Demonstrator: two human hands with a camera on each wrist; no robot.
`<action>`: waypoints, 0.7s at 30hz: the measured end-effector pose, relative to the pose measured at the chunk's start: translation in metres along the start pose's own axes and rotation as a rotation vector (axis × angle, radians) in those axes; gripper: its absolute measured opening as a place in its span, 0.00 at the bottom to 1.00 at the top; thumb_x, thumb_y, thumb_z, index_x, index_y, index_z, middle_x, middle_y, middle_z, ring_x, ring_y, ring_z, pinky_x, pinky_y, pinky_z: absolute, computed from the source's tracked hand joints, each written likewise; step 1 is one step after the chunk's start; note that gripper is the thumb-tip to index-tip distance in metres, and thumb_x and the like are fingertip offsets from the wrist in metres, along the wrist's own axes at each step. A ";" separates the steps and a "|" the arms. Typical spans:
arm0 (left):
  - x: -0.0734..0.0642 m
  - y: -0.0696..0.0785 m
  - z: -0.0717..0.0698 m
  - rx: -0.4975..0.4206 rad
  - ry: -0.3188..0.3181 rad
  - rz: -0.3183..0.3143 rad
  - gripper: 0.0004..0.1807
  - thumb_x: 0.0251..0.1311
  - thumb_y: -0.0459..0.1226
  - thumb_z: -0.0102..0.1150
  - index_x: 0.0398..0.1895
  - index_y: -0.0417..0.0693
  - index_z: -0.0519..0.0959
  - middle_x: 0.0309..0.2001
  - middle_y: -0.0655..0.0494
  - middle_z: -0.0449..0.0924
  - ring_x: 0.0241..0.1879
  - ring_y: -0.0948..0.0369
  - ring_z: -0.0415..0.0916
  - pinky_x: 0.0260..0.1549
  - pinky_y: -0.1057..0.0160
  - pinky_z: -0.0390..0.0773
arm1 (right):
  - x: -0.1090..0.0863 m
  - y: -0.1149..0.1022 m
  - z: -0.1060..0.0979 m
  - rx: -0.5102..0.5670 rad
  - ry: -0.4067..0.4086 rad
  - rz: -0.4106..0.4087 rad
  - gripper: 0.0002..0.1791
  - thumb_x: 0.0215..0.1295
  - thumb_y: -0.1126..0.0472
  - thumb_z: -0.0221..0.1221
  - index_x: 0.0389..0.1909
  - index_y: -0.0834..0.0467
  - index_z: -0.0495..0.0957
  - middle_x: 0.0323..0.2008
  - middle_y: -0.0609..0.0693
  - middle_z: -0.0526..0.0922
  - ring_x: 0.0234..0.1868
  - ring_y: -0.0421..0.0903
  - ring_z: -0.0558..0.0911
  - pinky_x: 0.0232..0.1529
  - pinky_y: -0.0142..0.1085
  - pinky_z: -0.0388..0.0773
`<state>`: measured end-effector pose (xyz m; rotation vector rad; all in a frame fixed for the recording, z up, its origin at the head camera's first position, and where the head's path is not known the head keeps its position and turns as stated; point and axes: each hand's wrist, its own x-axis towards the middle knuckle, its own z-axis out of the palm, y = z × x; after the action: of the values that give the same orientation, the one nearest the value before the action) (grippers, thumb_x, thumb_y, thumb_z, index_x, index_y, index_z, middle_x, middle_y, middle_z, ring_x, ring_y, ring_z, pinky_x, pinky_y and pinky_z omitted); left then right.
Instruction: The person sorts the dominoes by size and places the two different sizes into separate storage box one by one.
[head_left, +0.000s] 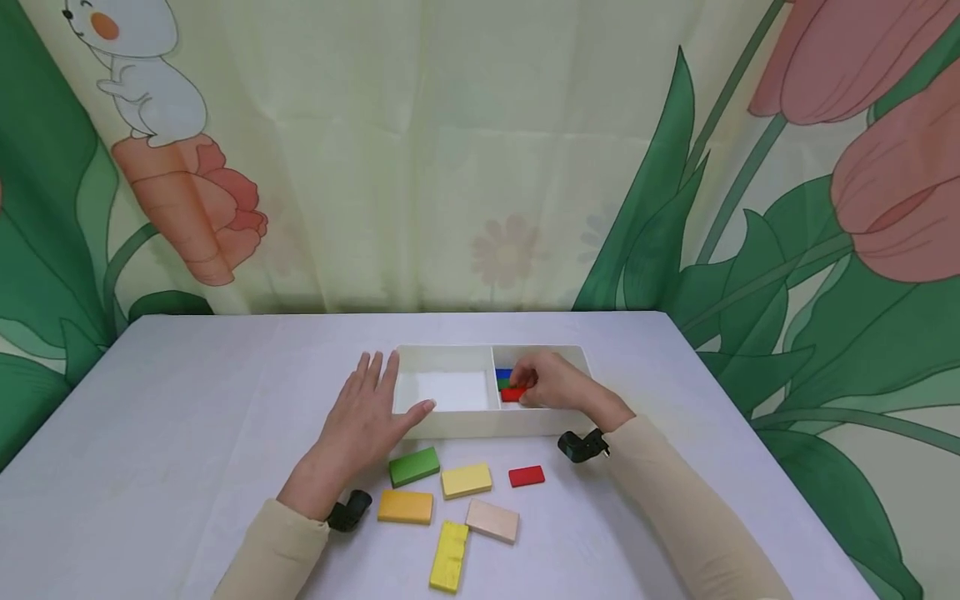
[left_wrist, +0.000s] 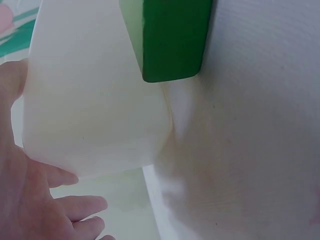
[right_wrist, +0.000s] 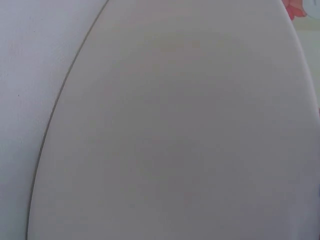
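Note:
A white two-compartment box (head_left: pixel 450 424) stands on the table. My left hand (head_left: pixel 367 417) rests at its front left corner, fingers spread and straight; in the left wrist view the same hand (left_wrist: pixel 30 200) lies along the box's end wall (left_wrist: pixel 95 100). My right hand (head_left: pixel 558 385) reaches into the right compartment, with thumb and fingertips pinching the right end of a red block (head_left: pixel 512 395). Beside that block lie a green block (head_left: pixel 502 384) and a blue block (head_left: pixel 503 374), partly hidden by the fingers. The right wrist view is filled by the box's outer wall (right_wrist: pixel 175 120).
In front of the box lie a green block (head_left: pixel 414 467), a pale yellow block (head_left: pixel 467 481), an orange-yellow block (head_left: pixel 405 507), a pinkish wood block (head_left: pixel 492 521), a bright yellow block (head_left: pixel 449 557) and a small red block (head_left: pixel 527 476). A printed curtain (head_left: pixel 450 167) hangs behind the table.

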<state>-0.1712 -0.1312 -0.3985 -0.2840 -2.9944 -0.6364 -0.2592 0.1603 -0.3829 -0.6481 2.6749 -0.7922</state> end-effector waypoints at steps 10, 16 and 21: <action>0.000 0.001 -0.001 0.005 0.007 0.008 0.53 0.65 0.65 0.49 0.78 0.36 0.47 0.77 0.32 0.46 0.78 0.38 0.39 0.75 0.39 0.48 | 0.003 -0.009 0.005 -0.041 0.035 0.012 0.11 0.52 0.68 0.72 0.33 0.61 0.80 0.29 0.51 0.80 0.33 0.45 0.76 0.33 0.31 0.77; -0.002 0.001 -0.003 0.010 0.005 0.007 0.53 0.65 0.65 0.49 0.78 0.36 0.47 0.77 0.32 0.46 0.78 0.38 0.39 0.75 0.39 0.47 | 0.005 -0.011 0.007 -0.049 0.045 0.044 0.12 0.52 0.66 0.73 0.32 0.61 0.78 0.29 0.51 0.79 0.34 0.46 0.75 0.32 0.32 0.76; -0.004 0.000 -0.002 0.007 -0.006 0.000 0.53 0.65 0.65 0.49 0.78 0.37 0.47 0.77 0.32 0.45 0.78 0.38 0.39 0.75 0.40 0.47 | -0.004 -0.013 0.005 -0.037 0.058 0.031 0.09 0.58 0.62 0.70 0.34 0.59 0.79 0.30 0.50 0.79 0.34 0.45 0.75 0.32 0.31 0.75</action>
<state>-0.1669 -0.1329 -0.3968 -0.2861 -3.0020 -0.6268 -0.2495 0.1503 -0.3791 -0.5993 2.7511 -0.7657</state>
